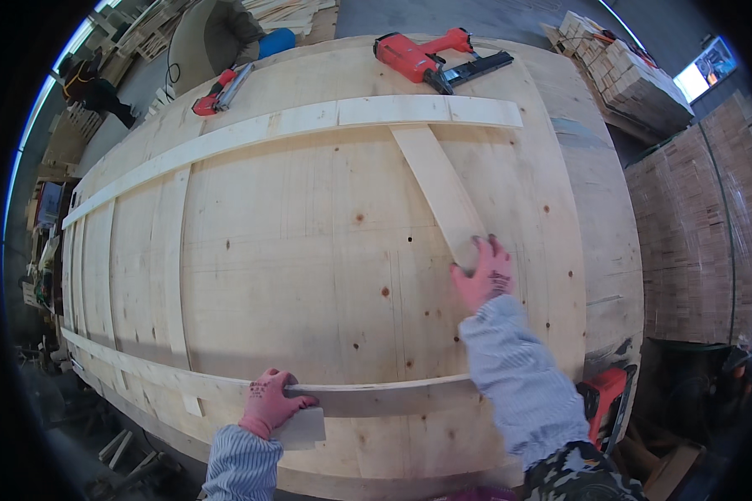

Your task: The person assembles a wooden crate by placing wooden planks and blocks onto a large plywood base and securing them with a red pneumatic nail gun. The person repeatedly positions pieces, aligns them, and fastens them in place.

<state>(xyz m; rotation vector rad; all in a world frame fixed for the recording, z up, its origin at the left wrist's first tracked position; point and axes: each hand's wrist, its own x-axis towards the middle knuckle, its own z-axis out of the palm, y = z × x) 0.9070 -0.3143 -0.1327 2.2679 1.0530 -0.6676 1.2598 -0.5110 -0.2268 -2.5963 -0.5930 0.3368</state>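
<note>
Both my hands wear pink gloves. My right hand [483, 274] is closed on the near end of a pale wooden slat [433, 175]. That slat lies at a slant, its far end by the far long board [309, 119]. My left hand [274, 403] is closed over the near long board [393, 397], its fingers around the upper edge. Beside that hand a short pale wood end [306, 426] sticks out under the board. Several crosspieces, among them one slat [177, 267], span the two long boards on the left.
The plywood tabletop [309, 225] bears red nail guns at the far right [405, 58], far left [217, 93] and near right [603, 397]. A crouching person [213, 37] is beyond the far edge; another person [96, 88] is farther left. Wrapped timber stacks [685, 242] stand right.
</note>
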